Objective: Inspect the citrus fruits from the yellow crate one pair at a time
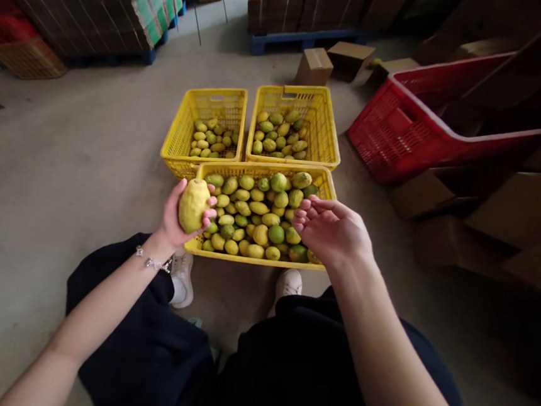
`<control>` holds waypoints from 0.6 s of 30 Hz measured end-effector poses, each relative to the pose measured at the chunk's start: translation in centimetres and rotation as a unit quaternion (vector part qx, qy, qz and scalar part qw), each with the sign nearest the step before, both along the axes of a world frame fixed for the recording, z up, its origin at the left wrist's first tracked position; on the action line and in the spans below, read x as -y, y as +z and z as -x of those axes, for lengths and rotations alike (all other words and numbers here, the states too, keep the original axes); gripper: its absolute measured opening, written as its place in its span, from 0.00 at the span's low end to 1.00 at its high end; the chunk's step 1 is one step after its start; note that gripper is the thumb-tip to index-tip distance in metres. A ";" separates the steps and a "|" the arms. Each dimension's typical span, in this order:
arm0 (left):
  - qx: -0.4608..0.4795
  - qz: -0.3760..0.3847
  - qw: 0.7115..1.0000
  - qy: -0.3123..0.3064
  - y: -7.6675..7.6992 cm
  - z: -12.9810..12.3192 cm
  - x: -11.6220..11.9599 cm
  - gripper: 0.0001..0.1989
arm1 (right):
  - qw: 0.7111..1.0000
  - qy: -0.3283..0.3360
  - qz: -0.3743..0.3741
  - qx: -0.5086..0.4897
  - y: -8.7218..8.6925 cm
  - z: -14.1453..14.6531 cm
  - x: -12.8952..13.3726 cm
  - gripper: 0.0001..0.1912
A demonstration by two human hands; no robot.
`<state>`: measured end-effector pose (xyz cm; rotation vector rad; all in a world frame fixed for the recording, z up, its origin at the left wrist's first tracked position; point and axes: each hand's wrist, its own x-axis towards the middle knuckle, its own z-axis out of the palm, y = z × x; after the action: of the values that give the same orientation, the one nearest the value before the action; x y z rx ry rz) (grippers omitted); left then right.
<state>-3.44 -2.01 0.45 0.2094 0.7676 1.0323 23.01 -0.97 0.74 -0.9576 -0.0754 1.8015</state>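
Observation:
A large yellow lemon (193,206) rests in my left hand (173,220), fingers wrapped round its right side, over the left edge of the near yellow crate (256,260). That crate holds many lemons (259,208), yellow to green. My right hand (334,229) hovers at the crate's right side, palm turned up and inward, fingers loosely curled and apart, with nothing in it. Behind stand two more yellow crates, the far left crate (174,138) and the far right crate (331,132), each with a layer of lemons on its bottom.
A big red crate (385,131) with cardboard in it stands at the right, beside cardboard boxes (423,194). Small cartons (314,66) lie behind the yellow crates. Stacked boxes on a blue pallet (308,37) are at the back. My shoes (289,283) are close to the near crate.

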 end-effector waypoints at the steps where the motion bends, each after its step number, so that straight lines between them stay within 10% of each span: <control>1: 0.025 0.013 1.000 0.002 -0.4 0.1 0.0 0.19 | 1.000 -0.002 0.004 0.013 -0.6 0.1 -0.1 0.06; 5: 0.082 0.064 0.994 0.013 -0.7 0.5 -0.3 0.16 | 0.987 0.014 0.009 0.159 -4.1 1.1 -0.9 0.03; 11: 0.087 0.062 0.994 0.035 1.2 1.5 -0.4 0.16 | 0.893 0.170 0.027 0.417 -11.5 5.0 -2.3 0.03; 18: 0.052 0.114 0.990 0.071 2.5 3.2 -0.4 0.15 | 0.662 0.285 0.008 0.693 -18.3 9.0 -3.5 0.17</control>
<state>-6.62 -1.63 2.94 -0.0958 0.8080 1.0702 14.03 2.56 -17.58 -2.3024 -1.4469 1.0894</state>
